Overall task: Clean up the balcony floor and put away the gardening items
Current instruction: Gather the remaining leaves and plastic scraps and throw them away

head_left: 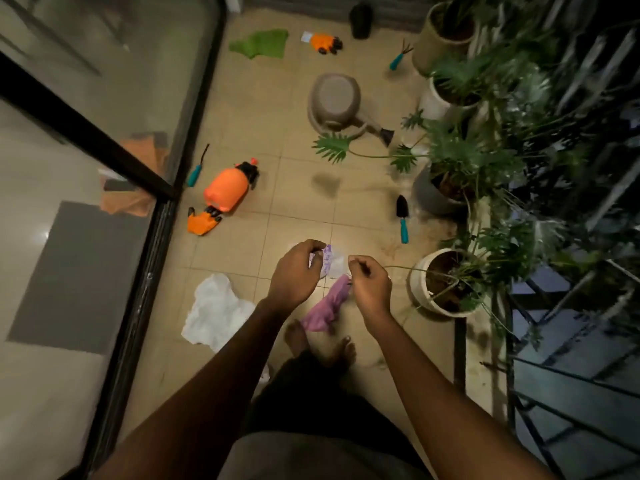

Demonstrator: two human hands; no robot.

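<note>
My left hand (297,273) pinches a small crumpled purple-and-white wrapper (329,263) above the tiled floor. My right hand (369,287) grips a pink cloth (327,308) that hangs down towards my feet. A white cloth (216,313) lies on the floor to the left of my hands. Scattered further out lie an orange sprayer bottle (227,188), an orange glove (201,221), a second orange glove (323,43), a green cloth (261,43), an overturned beige watering can (337,103), a black trowel with a teal handle (402,218), a teal hand rake (400,55) and a teal weeder (197,168).
A glass sliding door with a black frame (152,220) runs along the left. Several potted plants (446,282) line the right side beside a metal railing (554,393). A black container (361,20) stands at the far end. Soil is spilled near the pots.
</note>
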